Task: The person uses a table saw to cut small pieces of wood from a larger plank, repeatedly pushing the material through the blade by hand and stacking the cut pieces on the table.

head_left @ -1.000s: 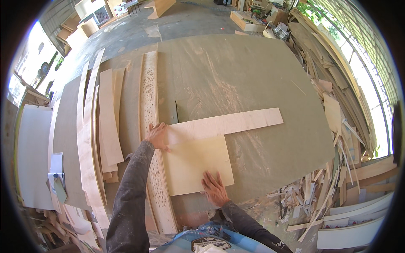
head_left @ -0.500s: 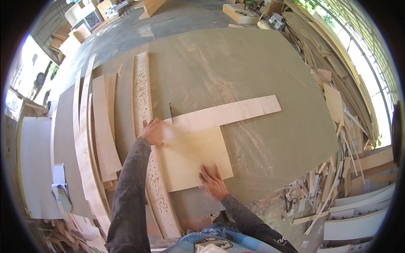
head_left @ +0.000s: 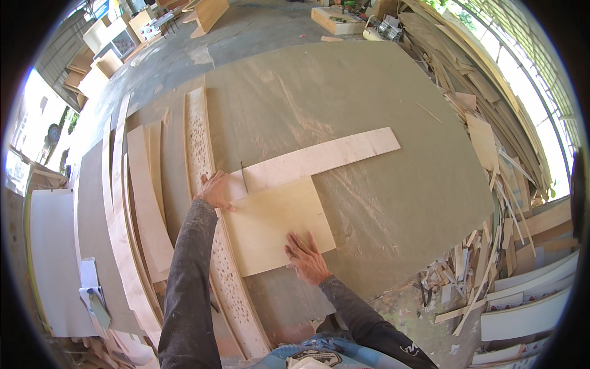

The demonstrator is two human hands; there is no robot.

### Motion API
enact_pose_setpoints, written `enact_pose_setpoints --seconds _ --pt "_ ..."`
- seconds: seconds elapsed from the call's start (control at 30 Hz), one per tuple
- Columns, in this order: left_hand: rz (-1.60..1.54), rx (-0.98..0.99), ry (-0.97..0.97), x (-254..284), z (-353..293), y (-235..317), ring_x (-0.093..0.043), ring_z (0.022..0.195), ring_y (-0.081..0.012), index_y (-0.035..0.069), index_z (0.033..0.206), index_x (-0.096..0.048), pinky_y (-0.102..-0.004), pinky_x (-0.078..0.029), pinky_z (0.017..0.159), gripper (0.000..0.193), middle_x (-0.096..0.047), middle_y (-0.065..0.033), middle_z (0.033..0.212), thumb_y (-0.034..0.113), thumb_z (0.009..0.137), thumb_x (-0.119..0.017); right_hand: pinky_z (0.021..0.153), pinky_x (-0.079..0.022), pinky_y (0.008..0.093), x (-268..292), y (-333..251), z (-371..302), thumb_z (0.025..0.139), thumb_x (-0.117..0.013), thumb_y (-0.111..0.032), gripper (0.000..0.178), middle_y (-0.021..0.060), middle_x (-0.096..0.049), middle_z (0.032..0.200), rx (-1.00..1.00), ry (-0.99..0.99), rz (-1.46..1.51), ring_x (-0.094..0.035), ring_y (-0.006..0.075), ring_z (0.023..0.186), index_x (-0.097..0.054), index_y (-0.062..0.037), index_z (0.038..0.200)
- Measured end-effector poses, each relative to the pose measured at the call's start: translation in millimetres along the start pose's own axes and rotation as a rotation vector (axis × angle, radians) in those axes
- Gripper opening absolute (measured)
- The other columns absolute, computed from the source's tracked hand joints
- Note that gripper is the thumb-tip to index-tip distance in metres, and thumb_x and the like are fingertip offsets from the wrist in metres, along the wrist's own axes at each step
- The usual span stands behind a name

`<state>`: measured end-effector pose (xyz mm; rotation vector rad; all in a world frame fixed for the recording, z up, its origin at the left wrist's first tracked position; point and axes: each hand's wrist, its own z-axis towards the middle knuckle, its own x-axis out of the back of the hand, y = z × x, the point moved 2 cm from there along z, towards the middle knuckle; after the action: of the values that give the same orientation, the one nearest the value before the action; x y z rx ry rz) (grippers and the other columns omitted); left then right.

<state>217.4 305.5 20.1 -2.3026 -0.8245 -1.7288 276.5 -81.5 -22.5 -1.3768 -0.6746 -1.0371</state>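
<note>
A pale square wood panel (head_left: 276, 230) lies flat on a broad grey-brown table (head_left: 381, 215). Against its far edge rests a long light wood strip (head_left: 319, 154), slanting off to the right. A thin dark blade-like piece (head_left: 243, 177) shows at the strip's left part, close to the panel's far edge. My left hand (head_left: 215, 189) is at their left ends, fingers on the long pitted board (head_left: 198, 132) and thumb stretched towards the panel. My right hand (head_left: 307, 258) lies on the panel's near right part, fingers stretched out.
Several long wood strips (head_left: 144, 197) lie left of the pitted board. A thin stick (head_left: 428, 112) rests on the table's far right. Offcuts (head_left: 452, 270) and stacked boards (head_left: 491, 80) crowd the right side. A wooden box (head_left: 338, 21) stands on the floor beyond.
The panel and strip have slid forward, away from me, along the dark blade-like piece. Both my hands have moved forward with them, and the whole view has shifted slightly.
</note>
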Motion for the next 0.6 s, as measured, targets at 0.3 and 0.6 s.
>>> enact_pose_setpoints --seconds 0.3,0.6 --pt "-0.035 -0.003 0.031 -8 9 -14 -0.032 0.147 -0.0368 -0.002 0.144 -0.041 -0.0684 -0.010 0.119 0.128 -0.040 -0.0204 0.153 0.041 0.038 -0.098 0.126 -0.010 0.0575 0 1 9 0.083 -0.076 -0.028 0.058 0.0130 -0.036 0.161 -0.013 -0.006 0.011 -0.022 0.0247 0.154 -0.061 -0.0022 0.132" --pt "-0.074 -0.056 0.026 -37 -40 19 -0.043 0.134 -0.0352 0.001 0.134 -0.049 -0.0704 -0.023 0.108 0.115 -0.051 -0.0149 0.131 0.043 0.038 -0.097 0.124 -0.012 0.0587 2 -19 -58 0.086 -0.072 -0.028 0.059 0.0155 -0.039 0.158 -0.010 -0.058 -0.034 -0.024 0.0267 0.153 -0.057 -0.0003 0.136"
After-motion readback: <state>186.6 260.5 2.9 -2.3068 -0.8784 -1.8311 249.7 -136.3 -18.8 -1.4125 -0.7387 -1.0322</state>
